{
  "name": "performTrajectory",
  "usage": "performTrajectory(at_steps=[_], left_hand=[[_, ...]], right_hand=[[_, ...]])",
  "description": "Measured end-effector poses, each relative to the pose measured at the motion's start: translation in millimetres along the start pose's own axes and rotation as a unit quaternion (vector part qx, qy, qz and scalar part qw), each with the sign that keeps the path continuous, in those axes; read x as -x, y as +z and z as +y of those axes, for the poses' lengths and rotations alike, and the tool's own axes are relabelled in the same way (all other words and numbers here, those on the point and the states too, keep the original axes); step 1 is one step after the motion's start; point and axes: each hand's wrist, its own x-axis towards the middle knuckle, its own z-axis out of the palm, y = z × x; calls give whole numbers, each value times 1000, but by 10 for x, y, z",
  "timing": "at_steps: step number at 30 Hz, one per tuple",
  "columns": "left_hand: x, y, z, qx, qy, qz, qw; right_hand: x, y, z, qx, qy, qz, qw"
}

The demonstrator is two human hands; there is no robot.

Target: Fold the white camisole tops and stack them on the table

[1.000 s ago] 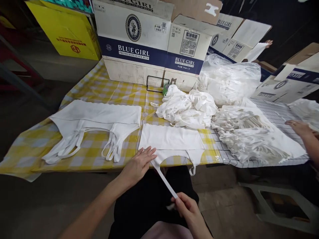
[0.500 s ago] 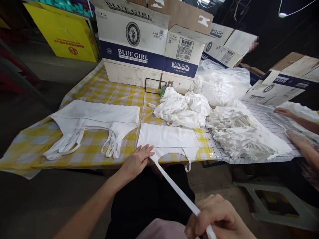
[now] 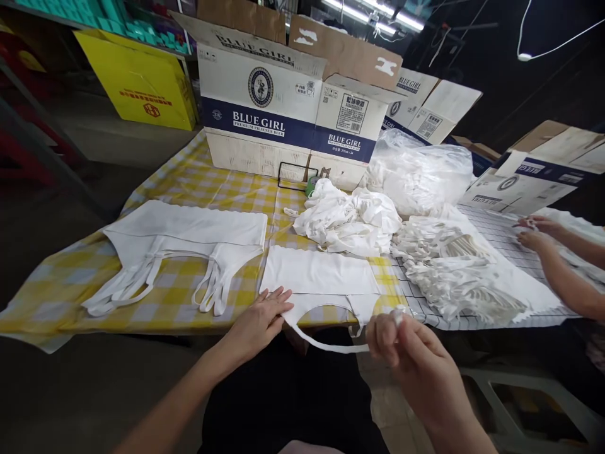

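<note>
While a flat white cloth garment point(image 3: 321, 272) is steadied near the edge by the left hand point(image 3: 262, 317), its fingers laid flat, one narrow white strap point(image 3: 326, 346) is clamped by the right hand point(image 3: 413, 347), though its fingertips are partly hidden. Light, soft, limp handling is to be expected, hold best taken at strap or seam. Beneath, a yellow-and-white checked plastic tablecloth point(image 3: 174, 291) is spread; behind, white-and-blue cardboard cartons point(image 3: 258, 151) are stood in a dim room.

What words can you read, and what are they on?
"BLUE GIRL PREMIUM PILSENER BEER": big carton, front
"BLUE GIRL": its side and top flap
"藍妹啤酒", seemingly: its side label
"275ml x 24", seemingly: its side
"BLUE GIRL": carton behind
"BLUE GIRL": right-hand carton
Red writing, yellow box: too blurred
Other print: too small
</note>
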Motion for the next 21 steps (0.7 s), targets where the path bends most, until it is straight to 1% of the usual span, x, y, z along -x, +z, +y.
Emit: performTrajectory(at_steps=[1, 3, 5, 8, 10, 13, 17, 19, 21], left_hand=[[-10, -33, 84, 13, -4, 6, 1000], [-38, -115, 317, 63, -13, 27, 998], [-76, -207, 599, 153, -21, 45, 987], [-156, -305, 952, 302, -36, 39, 952], [-214, -312, 1064, 355, -64, 32, 932], [-275, -246, 1053, 399, -109, 28, 910], [-289, -147, 928, 452, -112, -4, 885], [-282, -131, 879, 451, -117, -13, 884], [-276, -130, 836, 438, -125, -16, 890]], right_hand=[[-21, 15, 4, 10, 25, -4, 1000], [-58, 39, 20, 39, 76, -23, 996], [-96, 61, 61, 73, 116, -44, 990], [-158, 101, 165, 107, 142, -52, 983], [-195, 126, 235, 132, 145, -60, 979], [-236, 154, 301, 188, 124, -68, 972], [-275, 184, 332, 251, 89, -81, 960], [-294, 199, 348, 264, 87, -95, 956], [-311, 207, 384, 279, 86, -112, 950]])
